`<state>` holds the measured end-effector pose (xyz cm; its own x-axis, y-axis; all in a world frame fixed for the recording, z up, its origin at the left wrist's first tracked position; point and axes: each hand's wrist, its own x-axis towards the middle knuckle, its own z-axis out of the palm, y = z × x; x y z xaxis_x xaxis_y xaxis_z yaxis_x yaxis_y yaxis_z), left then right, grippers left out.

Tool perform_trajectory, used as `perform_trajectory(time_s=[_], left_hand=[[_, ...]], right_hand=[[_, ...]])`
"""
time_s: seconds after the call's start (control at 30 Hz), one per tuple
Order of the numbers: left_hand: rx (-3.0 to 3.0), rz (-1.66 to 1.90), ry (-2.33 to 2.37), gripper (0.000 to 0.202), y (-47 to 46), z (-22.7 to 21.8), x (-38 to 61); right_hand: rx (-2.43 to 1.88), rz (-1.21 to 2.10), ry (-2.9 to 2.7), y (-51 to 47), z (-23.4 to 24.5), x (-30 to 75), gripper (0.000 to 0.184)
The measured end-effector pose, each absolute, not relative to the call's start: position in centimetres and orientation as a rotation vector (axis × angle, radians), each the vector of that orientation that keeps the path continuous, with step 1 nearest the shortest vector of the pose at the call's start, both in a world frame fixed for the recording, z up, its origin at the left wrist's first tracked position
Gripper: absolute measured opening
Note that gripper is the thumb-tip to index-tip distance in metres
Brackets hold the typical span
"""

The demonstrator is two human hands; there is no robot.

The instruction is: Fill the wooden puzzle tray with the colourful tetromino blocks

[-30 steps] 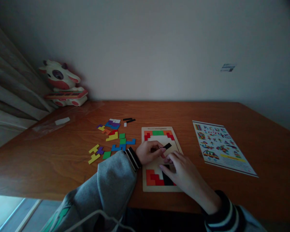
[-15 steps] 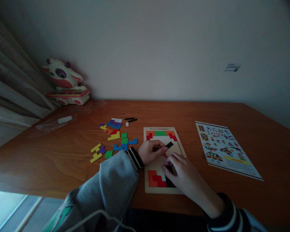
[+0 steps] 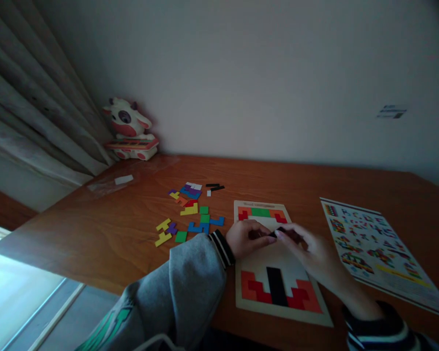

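Note:
My left hand (image 3: 248,238) and my right hand (image 3: 307,241) meet above the middle of a pale puzzle board (image 3: 258,311). Between their fingertips is a small black puzzle piece (image 3: 277,232), pinched from both sides and partly covered by the fingers. Below the hands, a black strip (image 3: 277,286) lies lengthwise in the board. Red and orange pieces (image 3: 306,297) flank it at the near end. A green piece (image 3: 260,212) sits at the far end, between red and orange ones.
Left of the board, several loose pieces lie on the wooden table (image 3: 142,209), including yellow pieces (image 3: 163,239), blue pieces (image 3: 198,227) and thin black strips (image 3: 217,187). A printed sheet (image 3: 380,248) lies to the right. A cow toy (image 3: 129,129) stands at the back left.
My right hand has left the lower black strip and risen to the black piece in my left hand, now gripping it too. The view has turned left, and the board's near end is uncovered.

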<state>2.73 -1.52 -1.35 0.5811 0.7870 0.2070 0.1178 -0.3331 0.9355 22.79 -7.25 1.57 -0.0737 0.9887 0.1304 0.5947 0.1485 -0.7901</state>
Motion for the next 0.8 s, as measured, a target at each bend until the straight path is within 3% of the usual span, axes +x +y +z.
perform_trajectory(time_s=[0.17,0.33,0.63,0.8], left_hand=[[1.795,0.891,0.828,0.033,-1.6,-0.7,2.5],[1.812,1.08,0.927,0.037,-0.9,0.1,1.9],[2.217,1.226,1.065,0.047,1.5,3.3,-2.3],[2.668,0.844,1.368,0.025,2.4,4.5,-9.7]], right_hand=[[-1.367,0.857,-1.637,-4.8,1.1,23.4,0.035],[-1.387,0.716,-1.199,-4.0,-0.5,24.7,0.039],[-1.378,0.613,-1.289,-3.9,-2.5,25.8,0.037],[-1.339,0.623,-1.302,-4.1,-2.3,25.1,0.036]])
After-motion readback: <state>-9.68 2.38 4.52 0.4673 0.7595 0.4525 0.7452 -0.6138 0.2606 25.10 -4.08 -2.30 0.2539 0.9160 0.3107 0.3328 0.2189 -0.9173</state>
